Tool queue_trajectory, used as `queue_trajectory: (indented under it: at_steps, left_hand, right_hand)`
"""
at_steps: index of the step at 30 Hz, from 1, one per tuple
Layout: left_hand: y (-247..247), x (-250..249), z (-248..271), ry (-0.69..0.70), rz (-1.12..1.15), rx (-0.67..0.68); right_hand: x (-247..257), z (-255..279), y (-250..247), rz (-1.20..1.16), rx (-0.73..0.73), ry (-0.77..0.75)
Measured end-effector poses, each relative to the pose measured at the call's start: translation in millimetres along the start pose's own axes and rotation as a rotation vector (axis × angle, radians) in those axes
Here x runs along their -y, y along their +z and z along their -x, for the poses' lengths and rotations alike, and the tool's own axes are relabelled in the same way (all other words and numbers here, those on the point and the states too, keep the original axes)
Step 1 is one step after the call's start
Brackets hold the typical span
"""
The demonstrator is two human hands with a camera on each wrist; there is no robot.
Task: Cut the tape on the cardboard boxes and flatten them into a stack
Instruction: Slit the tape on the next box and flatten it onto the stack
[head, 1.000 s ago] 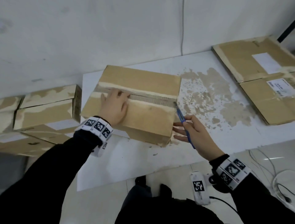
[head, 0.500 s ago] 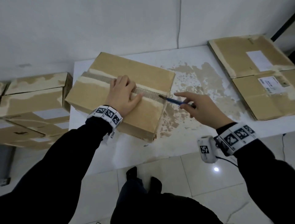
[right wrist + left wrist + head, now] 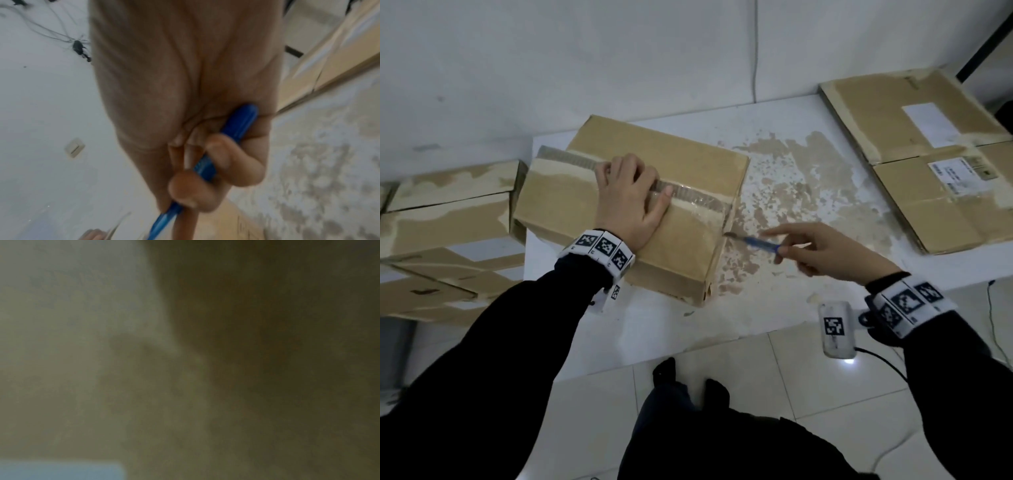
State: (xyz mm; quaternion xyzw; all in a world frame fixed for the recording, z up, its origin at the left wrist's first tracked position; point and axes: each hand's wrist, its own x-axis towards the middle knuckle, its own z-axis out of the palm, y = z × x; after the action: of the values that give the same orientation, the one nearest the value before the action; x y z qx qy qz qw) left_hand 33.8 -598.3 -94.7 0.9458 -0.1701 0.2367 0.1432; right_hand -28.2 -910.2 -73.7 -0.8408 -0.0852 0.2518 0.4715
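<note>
Step in hand looks like the tape cut: left hand (image 3: 631, 198) lies flat, fingers straight, pressing the sealed brown cardboard box (image 3: 654, 205) on the white table (image 3: 647, 329) with its peeling top. Right hand (image 3: 822, 250) has fingers clamped on a slim blue-handled knife (image 3: 751, 241), blade tip at the box's right end near the clear tape strip (image 3: 688, 195). Next move likely needs the tip seated in the seam. Flattened cartons (image 3: 928, 154) lie far right, more boxes (image 3: 448, 222) left; white wall, tiled floor.
</note>
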Motion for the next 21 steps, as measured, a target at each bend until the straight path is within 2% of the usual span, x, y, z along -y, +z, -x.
queue_trajectory:
  at_steps: [2,3,4,6,8,10,12,14,16,18,21]
  left_hand:
    - [0,-1,0,0.013,-0.072,0.111]
    - [-1,-3,-1,0.029,-0.135,0.182]
    - [-3,-6,-3,0.044,-0.205,0.247]
    - [-10,-16,-12,-0.003,-0.296,0.375]
    - [-14,-22,-21,-0.184,-0.248,0.526]
    - [-14,-19,-25,-0.528,0.117,0.640]
    - [-10,-16,-26,-0.898,0.544,0.552]
    - [-7,-24,-28,-1.140,0.698,0.407]
    - [-1,-31,-30,-1.234,0.714,0.337]
    - [2,-39,-33,-1.252,0.644,0.305]
    - [6,-43,-33,-1.226,0.595,0.311]
  right_hand:
    - [-6,6,-3,0.022,-0.276,-0.055]
    - [-6,6,-3,0.038,-0.360,-0.102]
    - [-4,4,-2,0.073,-0.391,-0.148]
    - [2,-4,9,0.210,-0.332,-0.210]
    - [4,-13,26,0.302,-0.266,-0.214]
    - [4,-19,38,0.309,-0.293,-0.227]
    - [6,-21,42,0.344,-0.318,-0.264]
    - [8,-19,43,0.460,-0.324,-0.282]
    - [9,-17,42,0.580,-0.386,-0.291]
    - [8,-13,39,0.629,-0.456,-0.296]
    - [8,-19,43,0.657,-0.438,-0.274]
